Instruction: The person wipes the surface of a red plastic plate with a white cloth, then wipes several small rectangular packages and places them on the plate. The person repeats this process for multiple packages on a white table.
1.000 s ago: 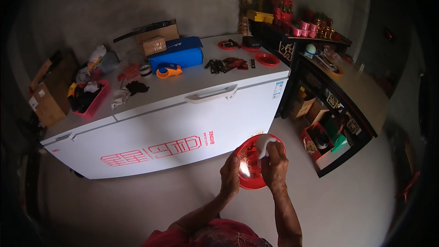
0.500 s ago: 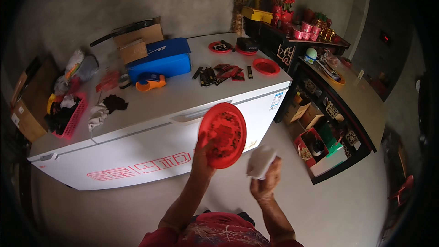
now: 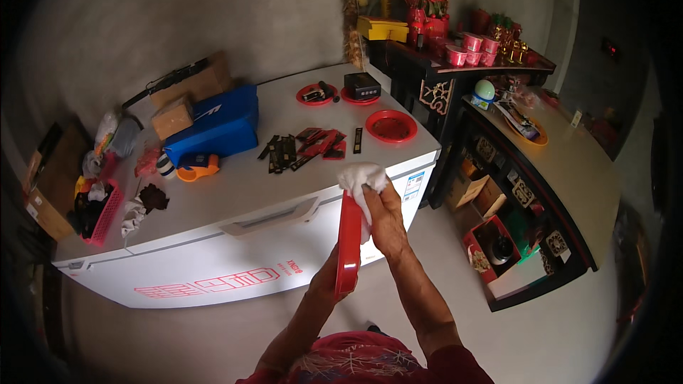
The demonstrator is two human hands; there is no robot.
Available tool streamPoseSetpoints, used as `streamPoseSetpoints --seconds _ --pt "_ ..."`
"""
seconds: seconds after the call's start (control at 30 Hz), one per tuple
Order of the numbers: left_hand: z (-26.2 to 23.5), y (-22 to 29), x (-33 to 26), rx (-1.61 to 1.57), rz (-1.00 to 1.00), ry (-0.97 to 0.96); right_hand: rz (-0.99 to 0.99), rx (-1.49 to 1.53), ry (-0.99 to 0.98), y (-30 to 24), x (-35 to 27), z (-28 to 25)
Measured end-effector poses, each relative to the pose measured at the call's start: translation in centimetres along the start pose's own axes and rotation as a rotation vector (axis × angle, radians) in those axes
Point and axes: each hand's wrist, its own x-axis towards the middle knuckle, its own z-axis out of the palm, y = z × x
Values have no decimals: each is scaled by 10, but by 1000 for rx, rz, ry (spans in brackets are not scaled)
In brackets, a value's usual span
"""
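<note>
A red plate (image 3: 348,256) stands on edge in front of me, its rim turned toward my view. My left hand (image 3: 326,274) grips it from the left side; most of those fingers are hidden behind the plate. In my right hand (image 3: 386,217) is a white cloth (image 3: 361,176), bunched up and pressed over the plate's upper edge. Part of the cloth hangs along the plate's right face. Both hands are held in front of the white chest freezer (image 3: 284,231).
On the freezer lie another red plate (image 3: 390,126), several small dark and red packets (image 3: 313,149), a blue box (image 3: 217,124), an orange tape dispenser (image 3: 198,168) and a pink basket (image 3: 103,213). A dark-framed cabinet (image 3: 548,192) stands at the right.
The red plate has turned from facing me to edge-on. My right hand has brought the white cloth up and left onto its upper edge. The view has shifted slightly.
</note>
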Motion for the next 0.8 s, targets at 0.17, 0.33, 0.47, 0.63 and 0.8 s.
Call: streamPoseSetpoints --seconds 0.17,0.33,0.47,0.63,0.8 --pt "26 -11 53 -361 -86 -210 -126 14 -39 21 11 -34" --pt "-61 4 62 1191 800 425 -671 -485 -262 49 -18 -27" --pt "-20 -7 97 931 727 474 -757 -734 -303 43 11 -42" --pt "4 1 122 715 595 382 -413 -372 -93 34 80 -52" --pt "21 33 145 586 577 347 -23 -246 -92 65 97 -48"
